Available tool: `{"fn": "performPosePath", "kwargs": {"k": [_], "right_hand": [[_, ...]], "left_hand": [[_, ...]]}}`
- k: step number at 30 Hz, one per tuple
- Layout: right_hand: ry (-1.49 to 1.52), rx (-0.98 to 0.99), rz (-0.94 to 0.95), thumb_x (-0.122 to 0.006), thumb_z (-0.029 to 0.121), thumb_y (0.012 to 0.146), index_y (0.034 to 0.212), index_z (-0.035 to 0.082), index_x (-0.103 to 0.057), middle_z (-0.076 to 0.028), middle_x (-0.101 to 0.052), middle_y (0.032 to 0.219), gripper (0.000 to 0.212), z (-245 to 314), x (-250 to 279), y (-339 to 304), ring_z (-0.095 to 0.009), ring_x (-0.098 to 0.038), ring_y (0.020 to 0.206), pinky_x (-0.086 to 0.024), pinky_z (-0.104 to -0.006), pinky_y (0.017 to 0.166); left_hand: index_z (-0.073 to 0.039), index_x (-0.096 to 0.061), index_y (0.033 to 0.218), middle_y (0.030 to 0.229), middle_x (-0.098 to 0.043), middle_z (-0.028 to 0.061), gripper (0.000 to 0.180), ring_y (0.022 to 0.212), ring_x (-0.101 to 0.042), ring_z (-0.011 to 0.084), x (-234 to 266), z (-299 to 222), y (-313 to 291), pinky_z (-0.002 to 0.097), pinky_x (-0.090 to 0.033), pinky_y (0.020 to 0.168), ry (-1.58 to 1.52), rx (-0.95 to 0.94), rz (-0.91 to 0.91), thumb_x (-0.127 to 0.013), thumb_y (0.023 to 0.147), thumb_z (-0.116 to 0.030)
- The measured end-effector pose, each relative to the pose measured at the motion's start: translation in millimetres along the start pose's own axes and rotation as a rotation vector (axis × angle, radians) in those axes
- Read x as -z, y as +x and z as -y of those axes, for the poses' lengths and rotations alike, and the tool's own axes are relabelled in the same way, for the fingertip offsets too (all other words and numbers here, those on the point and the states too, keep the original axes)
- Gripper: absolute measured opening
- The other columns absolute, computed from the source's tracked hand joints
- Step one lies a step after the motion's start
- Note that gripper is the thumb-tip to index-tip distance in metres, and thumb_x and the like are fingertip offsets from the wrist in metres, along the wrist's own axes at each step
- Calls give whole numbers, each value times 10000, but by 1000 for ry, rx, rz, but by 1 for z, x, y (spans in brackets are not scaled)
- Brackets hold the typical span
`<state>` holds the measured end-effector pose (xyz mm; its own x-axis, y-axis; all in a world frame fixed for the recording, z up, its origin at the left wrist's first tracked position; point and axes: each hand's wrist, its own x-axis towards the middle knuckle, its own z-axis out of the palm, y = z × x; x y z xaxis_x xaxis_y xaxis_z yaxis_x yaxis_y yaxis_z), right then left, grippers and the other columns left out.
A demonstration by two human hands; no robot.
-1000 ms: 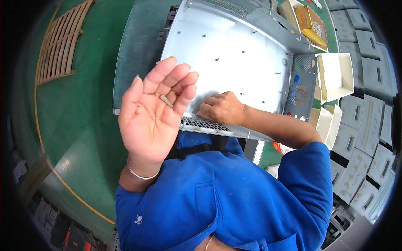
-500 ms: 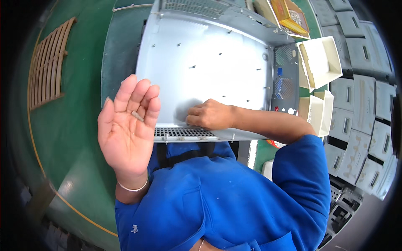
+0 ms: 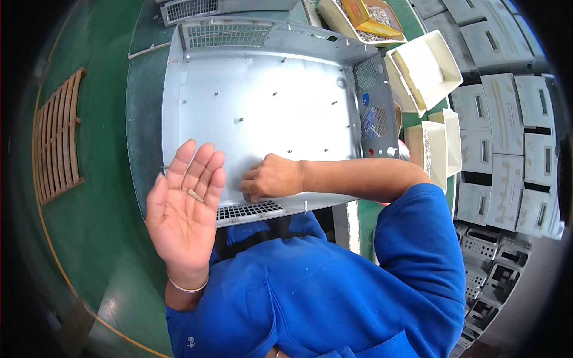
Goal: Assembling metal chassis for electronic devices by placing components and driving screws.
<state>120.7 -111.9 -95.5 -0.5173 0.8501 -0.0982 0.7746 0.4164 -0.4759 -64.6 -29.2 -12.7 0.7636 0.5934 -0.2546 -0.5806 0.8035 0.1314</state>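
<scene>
A bare metal case point(image 3: 310, 113), open on top like a computer chassis, lies in front of me with several small studs point(image 3: 241, 120) standing on its floor. My left hand point(image 3: 185, 221) is palm up at the case's near left corner, fingers loosely spread. Across the base of its fingers lies a small grey metal pin point(image 3: 195, 196), perhaps a standoff. My right hand point(image 3: 271, 178) reaches into the case, knuckles up and fingers curled down against the floor by the near vented wall point(image 3: 250, 210). Whatever its fingertips pinch is hidden beneath them.
Cream plastic bins point(image 3: 424, 71) stand along the right side, one with many small metal parts point(image 3: 382, 21). Grey drawer-like metal boxes point(image 3: 504, 113) are stacked farther right. A wooden pallet point(image 3: 58, 137) lies on the green floor at left. Another metal piece point(image 3: 191, 9) sits beyond the case.
The whole view has shifted, so the case now appears farther left and lower. My left hand appears lower, still palm up with the pin. My right hand stays by the near wall, its fingers still curled.
</scene>
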Motion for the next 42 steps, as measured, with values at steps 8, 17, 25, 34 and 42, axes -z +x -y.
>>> {"fn": "performPosePath", "kwargs": {"k": [8, 17, 25, 34, 42], "right_hand": [[675, -379, -556, -637, 75, 748, 853, 42, -598, -91, -585, 788, 116, 19, 84, -8, -208, -567, 651, -470, -275, 599], [69, -331, -523, -643, 130, 676, 870, 75, -535, -34, -523, 768, 229, 68, 79, -6, -206, -570, 670, -448, -334, 443], [286, -331, -764, -617, 178, 764, 799, 71, -531, -51, -510, 709, 142, 107, 54, -47, -236, -526, 583, -410, -322, 457], [750, -536, -1182, -602, 177, 804, 699, 0, -568, -78, -577, 660, 209, 148, 26, -117, -185, -543, 566, -419, -286, 504], [698, -306, -2087, -497, 74, 865, 1017, 9, -523, -121, -573, 802, 167, 120, 37, -196, -126, -490, 537, -413, -230, 470]], "left_hand": [[54, -239, 1297, 1317, -311, 237, 496, 1252, -282, 318, -14, 17, 13, 416, -235, 1050, 27, 50, -62, -309, 906, -243], [34, -215, 1305, 1335, -268, 223, 500, 1224, -313, 270, -18, 39, 21, 386, -295, 997, 193, 271, 38, -298, 911, -261], [64, -306, 1262, 1272, -383, 220, 486, 1224, -338, 301, -24, 48, 11, 380, -290, 1013, 439, 462, 183, -420, 848, -165], [71, -465, 1129, 1008, -572, 186, 339, 997, -533, 271, -14, 55, 10, 391, -366, 937, 489, 376, 256, -393, 844, -98], [73, -510, 1036, 827, -584, 158, 273, 825, -557, 229, -17, 78, 6, 352, -463, 743, 701, 174, 285, -369, 844, -61]]}}
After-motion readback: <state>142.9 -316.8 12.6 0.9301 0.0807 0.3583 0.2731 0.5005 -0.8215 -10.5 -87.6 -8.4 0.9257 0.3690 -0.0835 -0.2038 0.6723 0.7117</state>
